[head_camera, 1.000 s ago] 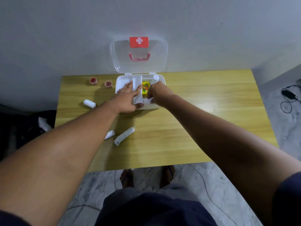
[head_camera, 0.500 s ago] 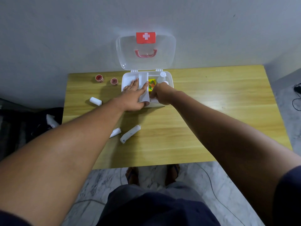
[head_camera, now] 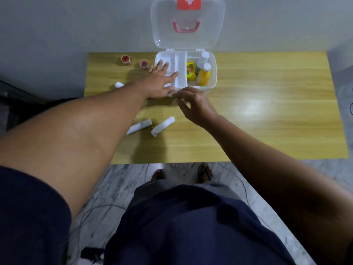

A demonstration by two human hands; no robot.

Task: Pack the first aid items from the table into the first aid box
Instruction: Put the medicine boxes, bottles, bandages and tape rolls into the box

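Observation:
The white first aid box point(head_camera: 213, 73) stands open at the table's far edge, its clear lid point(head_camera: 188, 23) upright against the wall. Inside are a white flat pack point(head_camera: 181, 69), a yellow packet point(head_camera: 191, 71), a white bottle point(head_camera: 202, 62) and a yellow bottle point(head_camera: 204, 76). My left hand point(head_camera: 159, 81) lies flat, fingers spread, over the box's left part. My right hand point(head_camera: 193, 104) hovers just in front of the box, fingers loosely curled, holding nothing. Two white tubes point(head_camera: 139, 127) point(head_camera: 163, 126) lie on the table nearer me. A small white roll point(head_camera: 119, 84) and two red-centred tape rolls point(head_camera: 126, 59) point(head_camera: 143, 64) lie left of the box.
The wooden table point(head_camera: 267, 111) stands against a grey wall. My feet in sandals point(head_camera: 205, 172) are on the marble floor below the table's near edge. A cable runs across the floor.
My right hand has pulled back out of the box toward me, uncovering the two bottles. My left hand stays flat on the box's left side. The view has tilted down.

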